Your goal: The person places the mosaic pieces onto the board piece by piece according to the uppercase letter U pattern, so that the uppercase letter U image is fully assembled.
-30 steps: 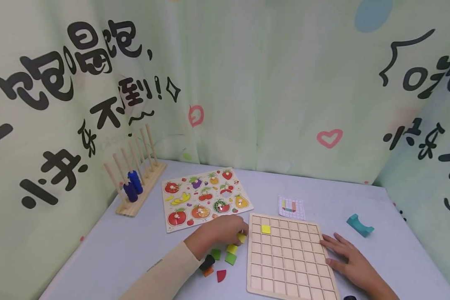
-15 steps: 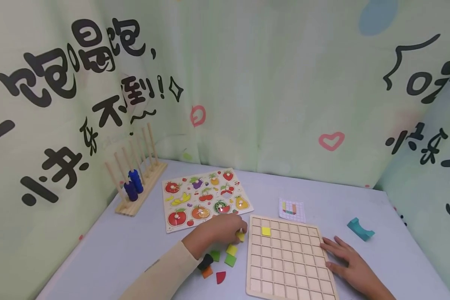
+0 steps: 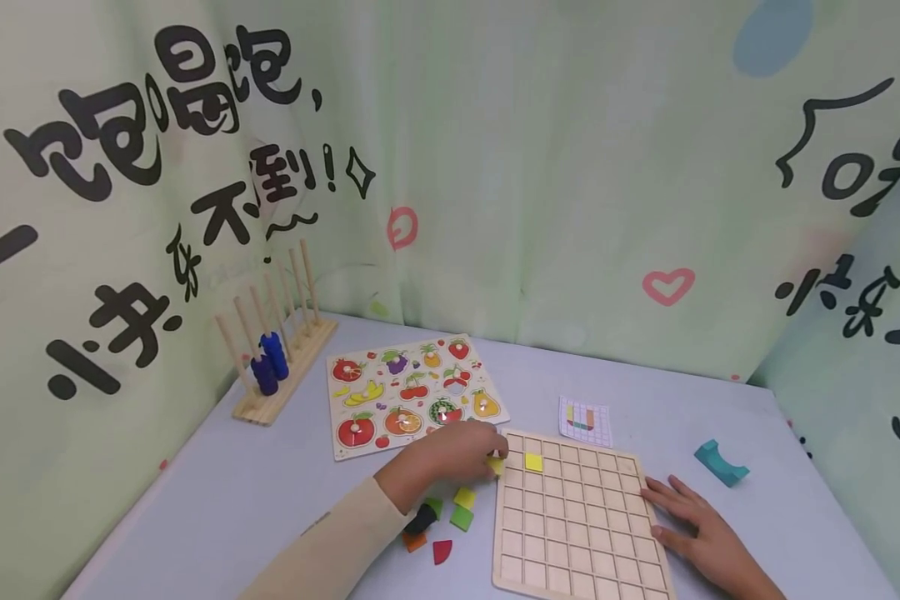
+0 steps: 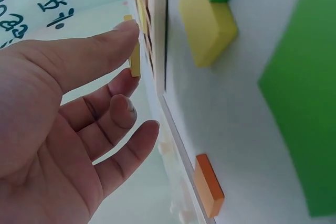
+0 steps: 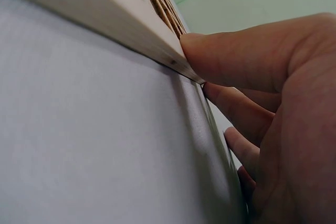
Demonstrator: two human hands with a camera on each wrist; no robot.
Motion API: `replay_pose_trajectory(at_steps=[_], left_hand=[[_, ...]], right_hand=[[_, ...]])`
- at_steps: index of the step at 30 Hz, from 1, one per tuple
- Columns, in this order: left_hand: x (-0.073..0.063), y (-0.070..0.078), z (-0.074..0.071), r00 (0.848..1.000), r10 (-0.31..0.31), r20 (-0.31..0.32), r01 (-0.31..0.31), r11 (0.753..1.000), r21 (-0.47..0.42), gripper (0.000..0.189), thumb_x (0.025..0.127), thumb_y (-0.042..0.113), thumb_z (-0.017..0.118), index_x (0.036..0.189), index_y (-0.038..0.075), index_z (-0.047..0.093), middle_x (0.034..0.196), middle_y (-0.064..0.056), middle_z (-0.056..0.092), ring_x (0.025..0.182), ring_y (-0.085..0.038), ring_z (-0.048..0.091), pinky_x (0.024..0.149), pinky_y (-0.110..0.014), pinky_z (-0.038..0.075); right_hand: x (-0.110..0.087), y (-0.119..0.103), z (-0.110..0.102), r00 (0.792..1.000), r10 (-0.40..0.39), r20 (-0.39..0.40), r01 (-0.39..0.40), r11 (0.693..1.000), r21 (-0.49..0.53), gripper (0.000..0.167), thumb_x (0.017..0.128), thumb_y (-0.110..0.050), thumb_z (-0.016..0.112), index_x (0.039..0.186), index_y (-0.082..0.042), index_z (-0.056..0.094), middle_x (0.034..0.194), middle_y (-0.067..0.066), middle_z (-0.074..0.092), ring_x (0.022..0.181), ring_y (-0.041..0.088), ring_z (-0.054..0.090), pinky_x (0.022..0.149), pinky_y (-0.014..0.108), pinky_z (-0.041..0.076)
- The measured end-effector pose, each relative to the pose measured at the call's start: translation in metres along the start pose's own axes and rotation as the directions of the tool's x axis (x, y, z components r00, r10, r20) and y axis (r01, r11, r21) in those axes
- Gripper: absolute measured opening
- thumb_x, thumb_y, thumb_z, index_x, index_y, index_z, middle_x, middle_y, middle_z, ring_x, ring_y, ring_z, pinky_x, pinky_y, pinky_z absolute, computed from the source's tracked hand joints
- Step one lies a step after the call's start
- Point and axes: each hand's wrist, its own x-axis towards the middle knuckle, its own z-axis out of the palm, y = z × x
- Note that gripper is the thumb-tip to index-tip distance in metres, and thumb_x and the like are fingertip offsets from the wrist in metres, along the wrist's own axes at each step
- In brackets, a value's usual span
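In the head view my left hand [image 3: 457, 452] is at the left edge of a wooden grid board [image 3: 566, 525], near its upper left corner. It pinches a small yellow square tile [image 4: 135, 59] between thumb and fingertip, plain in the left wrist view; the other fingers are loosely bent. Another yellow tile [image 3: 533, 462] lies in a cell of the board's upper rows. Along the board's right edge rests my right hand [image 3: 692, 523], fingers spread. In the right wrist view its thumb touches the board's rim [image 5: 142, 27], and a fingertip meets the side.
Left of the board lie loose pieces: yellow [image 3: 464, 497], green [image 3: 462, 518], orange [image 3: 414, 542] and red [image 3: 442, 551]. Behind are a fruit puzzle board [image 3: 375, 417], a pattern card [image 3: 585, 421] and a peg rack [image 3: 288, 375]. A teal arch block [image 3: 722, 463] lies at right.
My left hand has shifted slightly right with the yellow tile, up to the board's left edge. The right hand stays at the right edge. The head view has tilted a little.
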Motion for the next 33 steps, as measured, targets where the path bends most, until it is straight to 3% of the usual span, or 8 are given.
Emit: replay_pose_trajectory(at_steps=[12,19,24,33], left_hand=[[0.007,0.016,-0.002,1.000,0.004,-0.018,-0.003,1.000,0.012,0.030,0.086,0.028,0.076,0.115,0.024,0.069,0.095,0.013,0.056,0.079,-0.005,0.051,0.071,-0.021,0.046],[0.016,0.024,0.006,0.998,0.048,-0.031,-0.046,0.996,0.073,0.028,0.086,0.030,0.075,0.113,0.023,0.070,0.096,0.013,0.057,0.078,-0.003,0.049,0.070,-0.020,0.044],[0.022,0.030,0.012,0.998,0.051,-0.032,-0.047,0.992,0.120,0.028,0.087,0.032,0.075,0.113,0.025,0.069,0.101,0.013,0.059,0.080,-0.002,0.049,0.074,-0.020,0.044],[0.028,0.041,0.019,0.999,0.034,-0.007,-0.033,0.993,0.111,0.028,0.088,0.029,0.074,0.115,0.027,0.069,0.099,0.013,0.057,0.077,-0.004,0.048,0.071,-0.019,0.043]], right_hand=[[-0.001,0.001,0.002,1.000,0.005,-0.013,-0.005,1.000,-0.014,0.056,0.086,-0.035,0.072,0.135,-0.011,0.059,0.146,0.019,0.042,0.139,0.049,0.017,0.096,0.074,0.018],[0.000,0.001,0.001,1.000,-0.004,-0.027,0.003,1.000,-0.027,0.055,0.086,-0.035,0.071,0.134,-0.011,0.060,0.146,0.017,0.044,0.140,0.045,0.017,0.096,0.073,0.019],[0.002,0.001,0.001,1.000,-0.003,-0.025,0.002,1.000,-0.029,0.055,0.085,-0.034,0.072,0.134,-0.010,0.060,0.145,0.018,0.045,0.138,0.049,0.019,0.096,0.074,0.019],[0.000,0.000,0.001,1.000,0.012,-0.015,-0.012,1.000,-0.017,0.057,0.085,-0.036,0.072,0.134,-0.010,0.060,0.145,0.019,0.044,0.140,0.047,0.018,0.096,0.074,0.019]])
